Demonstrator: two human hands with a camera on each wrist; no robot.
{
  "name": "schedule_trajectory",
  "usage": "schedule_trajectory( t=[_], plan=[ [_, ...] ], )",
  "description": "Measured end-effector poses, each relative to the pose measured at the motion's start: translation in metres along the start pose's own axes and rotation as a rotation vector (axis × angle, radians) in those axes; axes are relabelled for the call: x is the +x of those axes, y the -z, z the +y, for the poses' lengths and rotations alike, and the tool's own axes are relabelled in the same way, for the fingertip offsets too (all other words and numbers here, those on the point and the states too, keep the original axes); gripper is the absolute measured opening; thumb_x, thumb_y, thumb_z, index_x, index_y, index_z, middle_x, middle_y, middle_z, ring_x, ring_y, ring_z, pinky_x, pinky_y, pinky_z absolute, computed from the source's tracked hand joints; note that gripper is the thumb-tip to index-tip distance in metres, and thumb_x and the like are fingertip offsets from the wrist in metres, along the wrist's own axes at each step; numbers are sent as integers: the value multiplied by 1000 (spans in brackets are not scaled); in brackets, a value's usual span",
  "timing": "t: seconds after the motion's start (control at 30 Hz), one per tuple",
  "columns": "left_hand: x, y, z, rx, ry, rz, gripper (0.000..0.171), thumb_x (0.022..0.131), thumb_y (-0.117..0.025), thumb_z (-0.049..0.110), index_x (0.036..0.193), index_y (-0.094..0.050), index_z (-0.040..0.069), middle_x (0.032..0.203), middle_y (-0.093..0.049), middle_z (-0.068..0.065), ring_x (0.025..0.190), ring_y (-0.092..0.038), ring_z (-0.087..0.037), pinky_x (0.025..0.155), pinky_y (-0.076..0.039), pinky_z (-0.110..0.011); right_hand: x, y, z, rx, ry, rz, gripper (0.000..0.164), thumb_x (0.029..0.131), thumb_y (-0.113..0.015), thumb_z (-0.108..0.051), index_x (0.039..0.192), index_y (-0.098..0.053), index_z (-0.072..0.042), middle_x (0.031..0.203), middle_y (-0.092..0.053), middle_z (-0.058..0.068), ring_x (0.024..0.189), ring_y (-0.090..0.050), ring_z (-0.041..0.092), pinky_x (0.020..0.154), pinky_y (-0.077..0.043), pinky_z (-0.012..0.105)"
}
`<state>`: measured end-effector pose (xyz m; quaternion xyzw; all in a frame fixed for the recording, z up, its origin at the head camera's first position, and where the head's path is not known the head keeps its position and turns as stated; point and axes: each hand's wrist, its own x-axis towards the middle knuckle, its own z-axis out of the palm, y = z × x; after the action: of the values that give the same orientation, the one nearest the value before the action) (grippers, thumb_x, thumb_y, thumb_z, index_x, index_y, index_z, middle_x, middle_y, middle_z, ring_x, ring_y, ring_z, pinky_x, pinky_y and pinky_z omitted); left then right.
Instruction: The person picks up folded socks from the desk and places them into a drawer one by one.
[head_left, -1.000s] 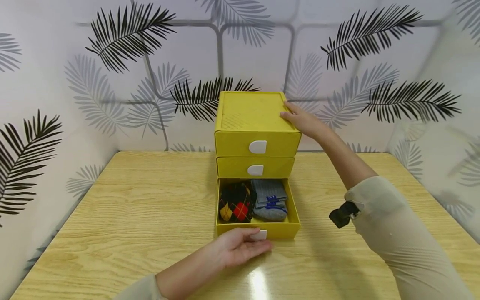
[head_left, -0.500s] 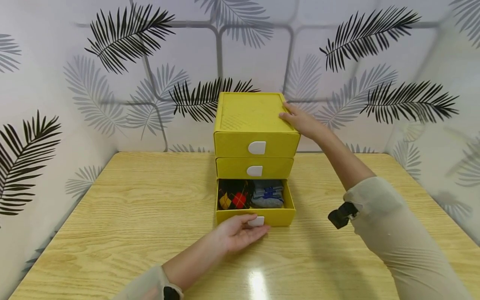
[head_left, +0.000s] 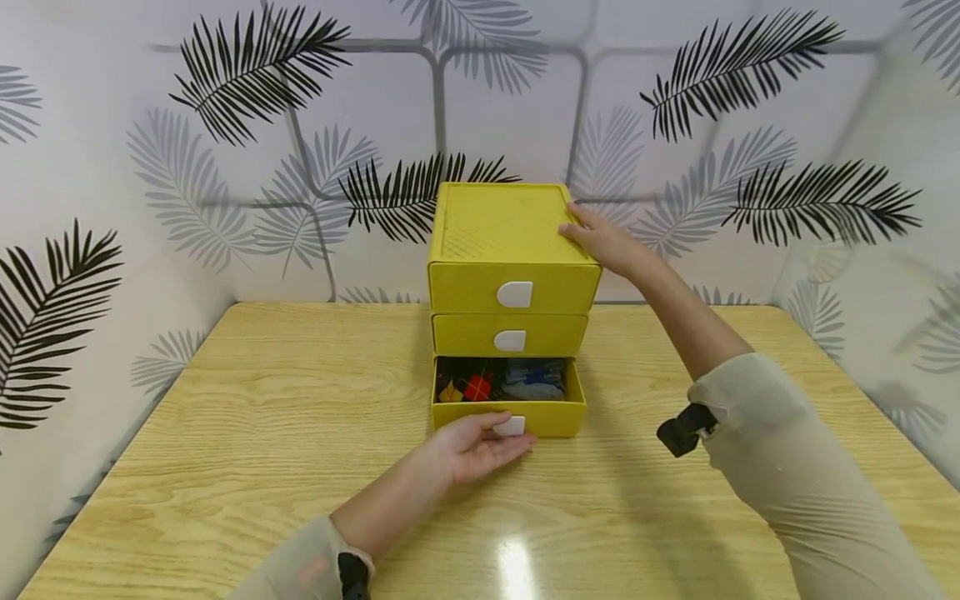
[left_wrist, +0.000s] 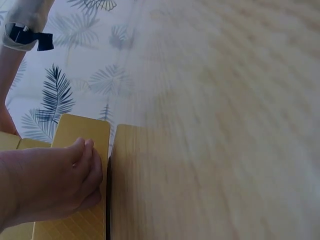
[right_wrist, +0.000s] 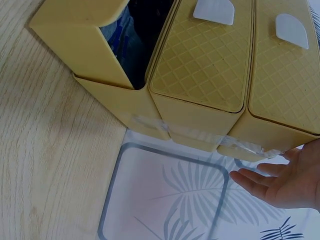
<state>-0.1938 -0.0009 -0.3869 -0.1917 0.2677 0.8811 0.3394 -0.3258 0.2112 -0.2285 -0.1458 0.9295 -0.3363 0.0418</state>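
A yellow cabinet (head_left: 510,287) with three stacked drawers stands on the table. Its bottom drawer (head_left: 558,419) is partly out, and dark argyle socks (head_left: 477,387) and grey-blue socks (head_left: 534,379) lie inside, shaded by the drawer above. My left hand (head_left: 476,450) is at that drawer's front, thumb and fingers around its white handle (head_left: 512,426); in the left wrist view the fingertips are bent against the yellow front. My right hand (head_left: 603,242) rests on the cabinet's top right edge, with relaxed, spread fingers beside its side wall in the right wrist view.
The upper two drawers (right_wrist: 210,65) are pushed in. Clear tape (right_wrist: 245,145) runs along the cabinet's side. The wooden table (head_left: 300,400) extends to both sides, and a leaf-patterned curtain (head_left: 510,100) hangs behind it.
The bottom drawer has slid inward, away from me, with my left hand moving along at its handle. Less of the socks shows. My right hand has stayed on the cabinet's top edge.
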Motion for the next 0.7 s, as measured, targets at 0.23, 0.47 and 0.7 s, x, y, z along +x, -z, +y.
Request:
schedule_trajectory(
  t=[0.23,0.47,0.7],
  plan=[
    [8,-2,9,14,12,9,45,97,-43,5,132,-22,-16,136,-29,-34,126,-33,-38,99,-33,-35,1,0,2,5,-1,-6,61,100,-33,-31,148,-4,-5,151,-3,14,137,0,27,108,-2,43],
    [15,-3,17,46,11,12,43,97,-44,5,130,-26,-15,133,-33,-33,124,-37,-38,97,-36,-35,2,1,1,4,0,-4,61,101,-32,-31,148,-5,-4,151,-3,15,137,-1,28,108,-2,42],
    [23,-4,24,77,-2,9,42,97,-44,6,129,-27,-15,133,-34,-34,123,-37,-39,96,-36,-36,3,1,2,6,-2,-1,61,101,-33,-30,147,-5,-4,151,-4,16,136,-1,29,108,-2,42]
  ],
)
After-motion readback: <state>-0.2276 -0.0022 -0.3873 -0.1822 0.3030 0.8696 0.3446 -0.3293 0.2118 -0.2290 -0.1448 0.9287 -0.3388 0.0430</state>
